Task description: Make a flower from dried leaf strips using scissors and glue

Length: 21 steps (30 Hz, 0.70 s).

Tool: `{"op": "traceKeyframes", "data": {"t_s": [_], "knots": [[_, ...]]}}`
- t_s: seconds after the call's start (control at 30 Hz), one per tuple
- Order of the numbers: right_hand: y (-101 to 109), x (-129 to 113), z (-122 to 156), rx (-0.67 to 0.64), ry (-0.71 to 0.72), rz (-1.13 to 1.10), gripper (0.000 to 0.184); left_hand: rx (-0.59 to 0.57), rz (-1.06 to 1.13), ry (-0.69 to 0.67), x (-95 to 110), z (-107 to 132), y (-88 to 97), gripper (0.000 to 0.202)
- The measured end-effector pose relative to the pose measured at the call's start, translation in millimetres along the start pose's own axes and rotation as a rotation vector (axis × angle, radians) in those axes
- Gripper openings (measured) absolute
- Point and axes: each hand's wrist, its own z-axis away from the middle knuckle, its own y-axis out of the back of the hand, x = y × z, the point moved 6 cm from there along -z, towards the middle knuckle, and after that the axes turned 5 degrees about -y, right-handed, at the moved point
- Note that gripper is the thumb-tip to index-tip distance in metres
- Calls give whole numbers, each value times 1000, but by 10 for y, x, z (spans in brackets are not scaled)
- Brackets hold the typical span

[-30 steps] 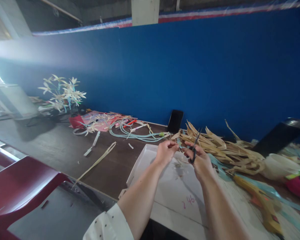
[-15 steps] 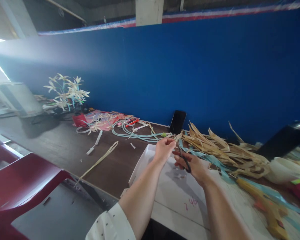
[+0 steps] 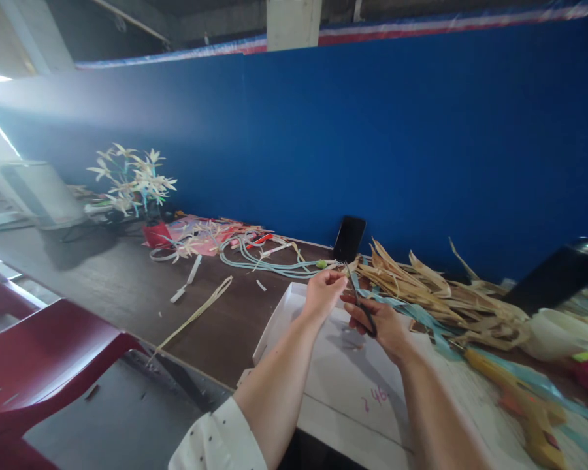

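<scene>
My right hand (image 3: 376, 321) is closed around the handles of a pair of dark scissors (image 3: 353, 287), whose blades point up and away from me. Beside the blades, my left hand (image 3: 325, 290) pinches a small pale piece (image 3: 347, 271), perhaps dried husk; the fingers mostly hide it. Both hands are above a shallow white box lid (image 3: 318, 391) with pink handwriting on it. Small scraps (image 3: 353, 346) lie inside the lid.
Dried husks (image 3: 421, 287) and pale blue ribbon (image 3: 434, 320) lie to the right, near a yellow glue gun (image 3: 519, 398) and a white cup (image 3: 563, 333). A phone (image 3: 349, 238) leans on the blue partition (image 3: 421, 130). Left are husk flowers (image 3: 137, 179) and a red chair (image 3: 53, 365).
The scissors and my right hand have shifted slightly right, and the blades show more clearly beside my left fingers. More scraps are visible in the lid.
</scene>
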Motion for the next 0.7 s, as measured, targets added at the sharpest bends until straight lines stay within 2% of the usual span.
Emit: {"op": "traceKeyframes", "data": {"t_s": [0.3,0.7], "knots": [[-1,4,-3,-17,35,4,53,-26,51,25,-85,-26,-14,22],[13,5,-19,-11,42,15,52,-25,40,22,-75,-26,-19,20]]}}
